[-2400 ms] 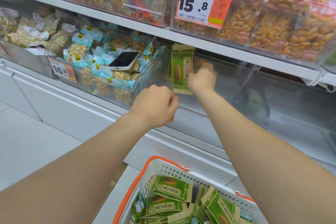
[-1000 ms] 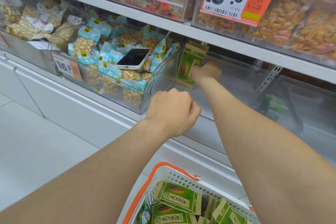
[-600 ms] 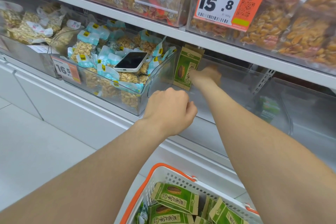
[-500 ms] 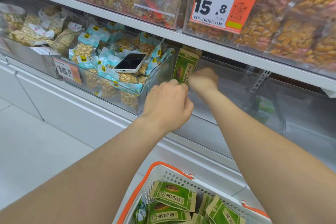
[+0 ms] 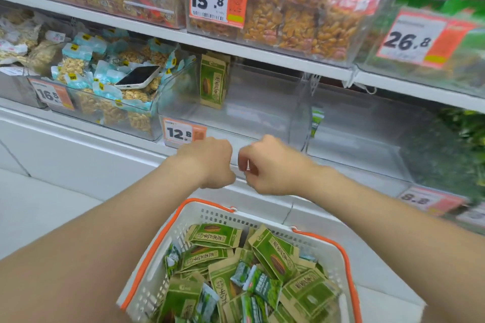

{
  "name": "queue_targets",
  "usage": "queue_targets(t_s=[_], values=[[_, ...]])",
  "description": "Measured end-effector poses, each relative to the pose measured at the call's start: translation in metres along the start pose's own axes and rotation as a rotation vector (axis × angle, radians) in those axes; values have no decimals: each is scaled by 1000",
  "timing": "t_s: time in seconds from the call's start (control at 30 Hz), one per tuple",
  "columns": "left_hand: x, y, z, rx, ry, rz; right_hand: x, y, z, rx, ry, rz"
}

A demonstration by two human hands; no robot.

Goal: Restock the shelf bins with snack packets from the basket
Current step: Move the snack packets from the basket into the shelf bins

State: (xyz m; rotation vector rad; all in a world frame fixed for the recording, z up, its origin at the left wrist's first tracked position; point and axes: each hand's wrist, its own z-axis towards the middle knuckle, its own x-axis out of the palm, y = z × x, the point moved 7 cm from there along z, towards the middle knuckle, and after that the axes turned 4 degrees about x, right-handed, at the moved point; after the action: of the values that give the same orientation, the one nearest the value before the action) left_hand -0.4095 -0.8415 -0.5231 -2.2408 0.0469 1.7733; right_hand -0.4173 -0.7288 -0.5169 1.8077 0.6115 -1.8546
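Well, from the head camera we see both hands close together in front of the shelf edge, just above the basket. Our left hand point(image 5: 207, 162) shows its back, with the fingers curled under into a fist and nothing visible in them. Our right hand point(image 5: 271, 166) is just beside it, not touching. Its fingers bend in toward the thumb; that spot is blurred, but we see no packet between them.

The green packet point(image 5: 213, 81) stands upright in the clear bin point(image 5: 262, 113), toward the back and near the left wall. It is well apart from both sets of fingers, above and behind them. We count one packet in that bin. On the bin's front, just above and left of our left hand, hangs a price tag point(image 5: 181, 134) reading 12.8.

The white basket point(image 5: 210, 215) with its orange rim sits below our wrists. It holds a heap of packets point(image 5: 273, 252), large brown-and-green ones mixed with small green ones. They overlap too much for an exact count, though there are well over ten.

In the next bin to the right we count one small packet point(image 5: 317, 119) against its left wall. On the bags in the peanut bin point(image 5: 154, 126) to the left lies one phone point(image 5: 137, 76), screen up. We count two hands, one basket and six price tags in all.
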Motion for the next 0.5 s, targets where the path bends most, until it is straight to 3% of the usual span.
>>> queue_targets(t_s=[0.17, 0.4, 0.5], values=[[58, -67, -5, 85, 162, 156, 69, -15, -70, 112, 566, -129], [176, -107, -11, 264, 600, 456, 110, -13, -121, 102, 914, -325], [209, -116, -10, 344, 721, 477, 109, -12, -132, 85, 1012, -365]])
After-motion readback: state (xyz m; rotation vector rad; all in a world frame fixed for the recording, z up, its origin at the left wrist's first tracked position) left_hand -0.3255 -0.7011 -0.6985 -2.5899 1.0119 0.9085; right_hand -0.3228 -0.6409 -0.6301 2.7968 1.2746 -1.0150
